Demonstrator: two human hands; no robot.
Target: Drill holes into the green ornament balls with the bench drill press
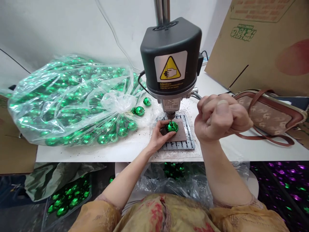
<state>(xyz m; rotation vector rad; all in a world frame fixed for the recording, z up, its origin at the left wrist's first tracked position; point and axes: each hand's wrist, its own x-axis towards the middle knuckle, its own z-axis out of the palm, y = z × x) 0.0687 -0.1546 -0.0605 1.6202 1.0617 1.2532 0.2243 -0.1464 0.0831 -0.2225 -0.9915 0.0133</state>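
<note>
My left hand point(161, 134) holds a shiny green faceted ball point(173, 127) between thumb and fingers. The ball sits on a brown board point(178, 136) over the slotted metal base point(191, 141). Directly above it, the bit of the drill press point(171, 61) reaches down to the dark spot on top of the ball; whether it is inside cannot be told. My right hand point(219, 117) is closed in a raised fist, right of the drill head. A metal lever point(196, 94) runs from the drill head toward that fist, whose grip on it is mostly hidden.
A tied clear bag point(72, 96) full of green balls lies at left, with two loose balls point(142, 107) beside it. A handbag point(272, 111) and a cardboard box point(263, 48) stand at right. Dark shavings dot the white table point(96, 154). A bin of green balls point(69, 196) is below.
</note>
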